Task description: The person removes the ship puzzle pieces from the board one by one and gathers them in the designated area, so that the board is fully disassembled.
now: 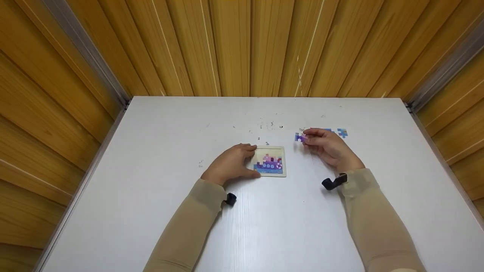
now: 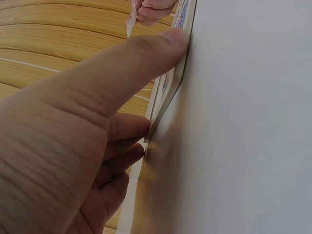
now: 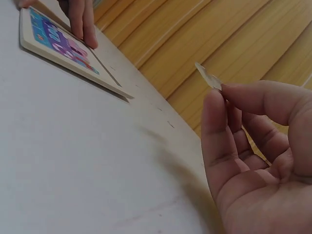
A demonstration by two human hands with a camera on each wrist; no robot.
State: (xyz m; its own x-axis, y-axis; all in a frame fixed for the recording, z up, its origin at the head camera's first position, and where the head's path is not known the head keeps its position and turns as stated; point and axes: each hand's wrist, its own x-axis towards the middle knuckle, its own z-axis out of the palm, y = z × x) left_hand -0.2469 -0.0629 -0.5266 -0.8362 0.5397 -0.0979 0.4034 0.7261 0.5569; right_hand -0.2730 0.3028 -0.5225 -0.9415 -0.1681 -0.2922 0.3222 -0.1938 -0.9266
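A square puzzle tray [image 1: 284, 162] with a pale raised border lies on the table, its lower part filled with a purple, pink and blue picture. My left hand [image 1: 233, 162] grips the tray's left side, thumb at the near edge and fingers at the far edge. In the left wrist view the thumb [image 2: 146, 61] presses on the border. Right of the tray, my right hand [image 1: 328, 148] pinches a purple and blue puzzle piece [image 1: 300, 137] between thumb and fingertips, above the table. The right wrist view shows that piece [image 3: 207, 77] nearly edge-on.
Behind the right hand, a loose blue puzzle piece [image 1: 342, 132] lies on the white table [image 1: 170, 128], and another [image 1: 327, 130] is partly covered by the hand. Small dark marks dot the tabletop. Wood-patterned panels [image 1: 234, 45] stand along the back and sides.
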